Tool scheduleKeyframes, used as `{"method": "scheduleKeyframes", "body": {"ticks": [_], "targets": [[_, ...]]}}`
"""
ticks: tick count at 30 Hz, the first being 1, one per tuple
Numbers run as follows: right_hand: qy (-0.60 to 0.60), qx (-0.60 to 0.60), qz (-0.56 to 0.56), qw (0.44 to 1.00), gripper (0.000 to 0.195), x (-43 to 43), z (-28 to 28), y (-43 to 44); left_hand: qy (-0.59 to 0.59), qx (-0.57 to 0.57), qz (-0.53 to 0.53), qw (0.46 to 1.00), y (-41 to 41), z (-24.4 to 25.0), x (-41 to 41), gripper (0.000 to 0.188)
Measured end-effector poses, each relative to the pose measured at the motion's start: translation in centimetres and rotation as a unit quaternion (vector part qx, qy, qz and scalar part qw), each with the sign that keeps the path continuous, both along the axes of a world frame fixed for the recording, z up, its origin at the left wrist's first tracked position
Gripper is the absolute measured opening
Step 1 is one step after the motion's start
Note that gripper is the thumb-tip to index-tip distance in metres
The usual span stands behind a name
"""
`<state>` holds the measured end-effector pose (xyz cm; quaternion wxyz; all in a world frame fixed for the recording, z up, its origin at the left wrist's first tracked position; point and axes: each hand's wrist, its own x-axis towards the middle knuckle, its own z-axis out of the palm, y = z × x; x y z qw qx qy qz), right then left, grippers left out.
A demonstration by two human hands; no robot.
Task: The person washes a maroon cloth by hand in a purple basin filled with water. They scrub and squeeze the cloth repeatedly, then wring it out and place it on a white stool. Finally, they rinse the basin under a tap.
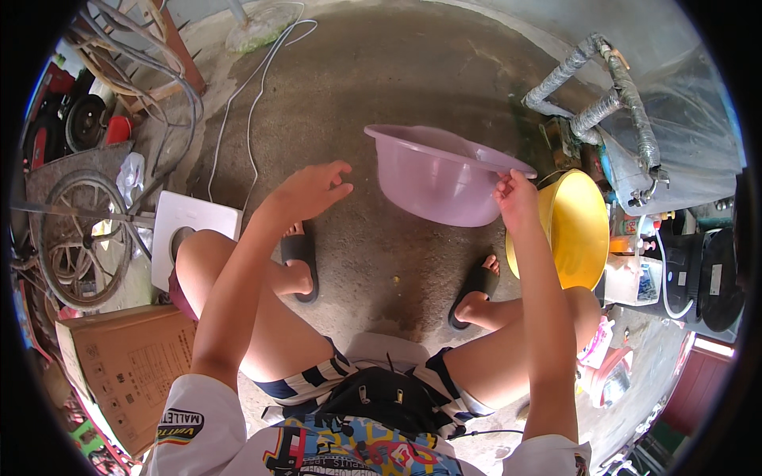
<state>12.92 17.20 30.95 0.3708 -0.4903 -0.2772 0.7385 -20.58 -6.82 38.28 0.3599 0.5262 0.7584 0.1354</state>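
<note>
A pink plastic basin (437,175) hangs tilted in front of me, its open side facing away and its outer wall towards me. My right hand (513,193) grips the rim at its right end between thumb and fingers. My left hand (315,189) is off to the left of the basin with fingers spread and bent, touching nothing. Just right of my right hand a yellow plastic bucket (577,226) leans with its mouth facing right. Whether the basin's underside touches the floor I cannot tell.
Wrapped pipes with a tap (631,101) stand at the upper right, above bottles (628,244). A white stool (193,220), a spoked wheel (83,238) and a cardboard box (131,363) are on the left. A white cable (250,113) crosses the wet concrete floor (369,262).
</note>
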Motion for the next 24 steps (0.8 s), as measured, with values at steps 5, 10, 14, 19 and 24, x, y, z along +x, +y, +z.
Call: {"method": "scheduleKeyframes", "body": {"ticks": [5, 10, 14, 19, 24], "targets": [[0.019, 0.004, -0.036, 0.999, 0.012, -1.5, -0.3, 2.1, 0.015, -0.004, -0.002, 1.0, -0.4, -0.8, -1.4, 0.045], [0.034, -0.002, -0.064, 0.997, 0.013, -2.0, -0.7, 5.2, 0.037, -0.035, 0.024, 0.998, -1.6, -0.1, -1.8, 0.046], [0.001, -0.081, -0.126, 0.989, 0.014, -0.8, -1.8, 10.4, -0.003, -0.005, 0.033, 0.999, -2.1, 1.0, -2.6, 0.047], [-0.189, -0.068, -0.045, 0.979, 0.023, -5.6, 0.6, 16.4, 0.053, 0.024, 0.047, 0.997, -3.0, 1.7, -3.7, 0.047], [-0.521, 0.198, 0.153, 0.816, 0.052, -14.7, 2.8, 13.6, 0.005, 0.023, 0.066, 0.998, -5.4, 3.3, -5.0, 0.046]]}}
